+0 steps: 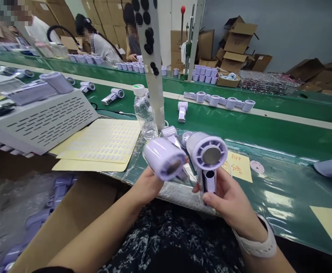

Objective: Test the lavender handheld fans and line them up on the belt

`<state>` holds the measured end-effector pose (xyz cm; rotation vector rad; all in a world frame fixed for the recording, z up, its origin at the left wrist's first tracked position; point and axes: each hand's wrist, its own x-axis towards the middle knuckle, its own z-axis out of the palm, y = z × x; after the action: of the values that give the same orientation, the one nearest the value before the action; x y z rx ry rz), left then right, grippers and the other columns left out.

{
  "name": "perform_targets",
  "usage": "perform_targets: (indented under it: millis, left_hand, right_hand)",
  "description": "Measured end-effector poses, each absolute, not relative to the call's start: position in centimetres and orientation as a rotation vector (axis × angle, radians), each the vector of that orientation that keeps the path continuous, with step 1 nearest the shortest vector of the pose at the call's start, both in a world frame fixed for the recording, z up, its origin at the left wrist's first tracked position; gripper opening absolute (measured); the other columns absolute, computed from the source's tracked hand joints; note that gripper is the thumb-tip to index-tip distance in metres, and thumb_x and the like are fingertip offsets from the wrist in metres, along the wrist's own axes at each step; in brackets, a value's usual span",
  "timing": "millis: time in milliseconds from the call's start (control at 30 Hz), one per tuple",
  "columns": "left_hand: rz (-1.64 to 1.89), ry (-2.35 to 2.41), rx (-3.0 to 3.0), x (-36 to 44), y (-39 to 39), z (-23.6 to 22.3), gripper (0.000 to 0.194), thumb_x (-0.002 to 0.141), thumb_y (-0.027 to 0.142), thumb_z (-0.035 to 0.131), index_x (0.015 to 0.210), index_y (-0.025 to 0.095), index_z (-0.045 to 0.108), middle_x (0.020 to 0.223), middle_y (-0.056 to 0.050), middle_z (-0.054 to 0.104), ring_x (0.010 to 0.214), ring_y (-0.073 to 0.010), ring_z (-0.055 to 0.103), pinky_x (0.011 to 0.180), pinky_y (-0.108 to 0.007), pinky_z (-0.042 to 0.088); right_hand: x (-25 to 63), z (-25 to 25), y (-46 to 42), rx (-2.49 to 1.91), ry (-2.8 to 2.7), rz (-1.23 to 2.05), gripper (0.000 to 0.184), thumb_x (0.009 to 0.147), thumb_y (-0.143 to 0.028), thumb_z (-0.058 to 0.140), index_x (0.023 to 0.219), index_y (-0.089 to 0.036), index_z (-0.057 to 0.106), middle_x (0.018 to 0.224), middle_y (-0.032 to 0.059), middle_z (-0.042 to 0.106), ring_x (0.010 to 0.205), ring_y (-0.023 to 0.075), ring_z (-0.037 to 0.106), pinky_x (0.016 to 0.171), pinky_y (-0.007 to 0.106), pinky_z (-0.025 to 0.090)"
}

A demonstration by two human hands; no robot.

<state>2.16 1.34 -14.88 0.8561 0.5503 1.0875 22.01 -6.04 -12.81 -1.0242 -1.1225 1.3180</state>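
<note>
Two purple handheld fans are up in front of me over the near edge of the green table [271, 201]. My left hand [150, 184] is wrapped round one fan [163, 155], whose round head tilts down to the right; its handle is mostly hidden. In my right hand [230, 197] the other fan [208, 151] stands upright by its handle, its round silver-centred face toward me. My right thumb lies along the handle's front. Just behind them, another purple fan [169, 132] lies on the table, partly covered by the held ones.
Yellow sticker sheets [97, 146] and a clear bottle [144, 113] stand left, beside a grey slotted box [49, 117]. A metal post [151, 64] rises ahead. Fans [231, 102] lie along the conveyor [291, 131]. Below left, a carton [69, 216] stands by bagged fans. Several people work across.
</note>
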Motion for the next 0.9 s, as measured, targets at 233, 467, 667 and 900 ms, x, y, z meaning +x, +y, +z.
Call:
perform_targets:
  millis: [233, 467, 667, 900]
  left_hand:
    - [1.007, 0.416, 0.853, 2.9, 1.1, -13.3, 0.055, 0.071, 0.023, 0.088, 0.119, 0.024, 0.061, 0.090, 0.001, 0.062, 0.078, -0.0147, 0.062, 0.071, -0.029, 0.056]
    - [0.914, 0.290, 0.982, 3.9, -0.1, -12.5, 0.045, 0.079, 0.026, 0.082, 0.115, 0.023, 0.056, 0.092, 0.000, 0.058, 0.072, -0.0130, 0.062, 0.064, -0.027, 0.053]
    - [0.853, 0.340, 0.991, 3.7, -0.2, -12.3, 0.047, 0.079, 0.024, 0.083, 0.119, 0.023, 0.057, 0.099, -0.001, 0.060, 0.081, -0.0150, 0.064, 0.071, -0.029, 0.057]
    - [0.825, 0.285, 0.902, 3.3, -0.5, -12.8, 0.047, 0.079, 0.024, 0.081, 0.120, 0.023, 0.058, 0.094, -0.001, 0.058, 0.078, -0.0143, 0.062, 0.067, -0.029, 0.057]
  right_hand:
    - [21.8, -13.4, -7.3, -0.956, -0.951, 1.291, 0.032, 0.092, -0.044, 0.073, 0.117, -0.025, 0.067, 0.097, 0.0049, 0.067, 0.079, 0.0194, 0.061, 0.072, 0.032, 0.055]
    - [21.5, -14.1, -8.4, -0.902, -0.862, 1.292, 0.030, 0.091, -0.045, 0.074, 0.112, -0.024, 0.068, 0.097, 0.0048, 0.067, 0.075, 0.0167, 0.061, 0.068, 0.029, 0.055]
    - [21.4, -13.8, -8.2, -0.867, -0.783, 1.376, 0.029, 0.089, -0.044, 0.077, 0.107, -0.023, 0.070, 0.090, 0.0040, 0.069, 0.076, 0.0170, 0.063, 0.073, 0.029, 0.056]
    - [21.2, -13.8, -8.0, -0.871, -0.768, 1.367, 0.029, 0.088, -0.042, 0.078, 0.106, -0.022, 0.070, 0.090, 0.0038, 0.068, 0.075, 0.0160, 0.061, 0.069, 0.027, 0.056]
